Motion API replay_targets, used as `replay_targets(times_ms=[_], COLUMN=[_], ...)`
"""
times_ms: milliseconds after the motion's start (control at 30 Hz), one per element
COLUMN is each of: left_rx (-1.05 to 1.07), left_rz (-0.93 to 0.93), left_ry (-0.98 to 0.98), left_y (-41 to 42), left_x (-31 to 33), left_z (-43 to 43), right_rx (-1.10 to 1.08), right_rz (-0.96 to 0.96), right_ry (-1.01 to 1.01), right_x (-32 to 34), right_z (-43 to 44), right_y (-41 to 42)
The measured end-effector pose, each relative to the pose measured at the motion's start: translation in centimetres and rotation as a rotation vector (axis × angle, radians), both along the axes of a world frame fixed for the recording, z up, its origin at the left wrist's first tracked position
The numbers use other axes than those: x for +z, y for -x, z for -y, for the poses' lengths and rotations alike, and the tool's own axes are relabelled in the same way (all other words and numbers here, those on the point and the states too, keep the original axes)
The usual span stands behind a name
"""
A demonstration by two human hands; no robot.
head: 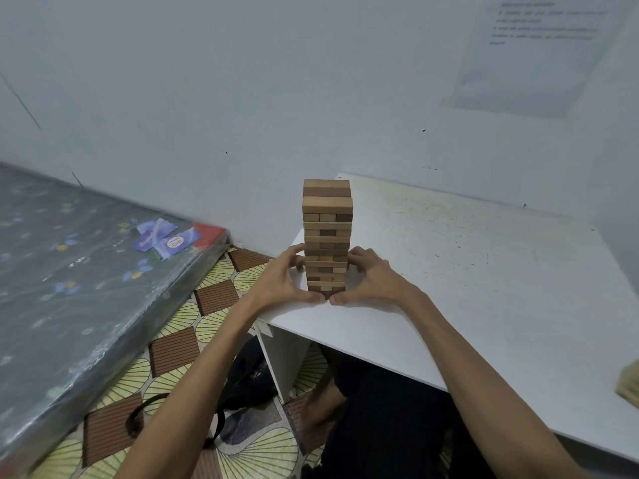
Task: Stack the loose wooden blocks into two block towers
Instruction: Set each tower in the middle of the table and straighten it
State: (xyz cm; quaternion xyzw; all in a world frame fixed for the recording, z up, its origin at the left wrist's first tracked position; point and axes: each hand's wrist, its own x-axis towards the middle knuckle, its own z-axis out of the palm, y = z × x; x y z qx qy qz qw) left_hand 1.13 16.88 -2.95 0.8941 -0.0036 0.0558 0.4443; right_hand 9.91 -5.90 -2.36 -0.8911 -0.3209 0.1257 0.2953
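left hand (283, 274) cups the block tower (327, 219) from its left, thumb laid along the base; the tower stands between both hands at the desk (466, 271) corner; right hand (371, 276) mirrors the hold, probably squaring the layers; far to its right a blurred wooden heap (630, 385), perhaps loose blocks
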Motion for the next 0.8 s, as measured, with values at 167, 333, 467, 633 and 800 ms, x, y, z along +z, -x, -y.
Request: replay_targets(times_ms=[167,333,467,633,800], left_rx=[0.002,-0.019,-0.029,-0.024,-0.027], left_rz=[0.013,0.019,0.023,0.017,0.012], left_ry=[0.009,0.023,0.020,0.020,0.036], left_y=[0.3,0.5,0.6,0.7,0.2], left_x=[0.2,1.0,1.6,1.6,1.7], left_z=[0.2,0.5,0.8,1.0,1.1], right_rx=[-0.018,-0.034,-0.032,-0.038,-0.048], right_rz=[0.008,-0.015,-0.008,0.000,0.003], right_ry=[-0.036,-0.034,-0.043,-0.055,-0.036], right_x=[-0.3,0.0,0.0,0.0,-0.1], right_z=[0.1,0.2,0.2,0.3,0.5], right_y=[0.1,0.1,0.2,0.3,-0.2])
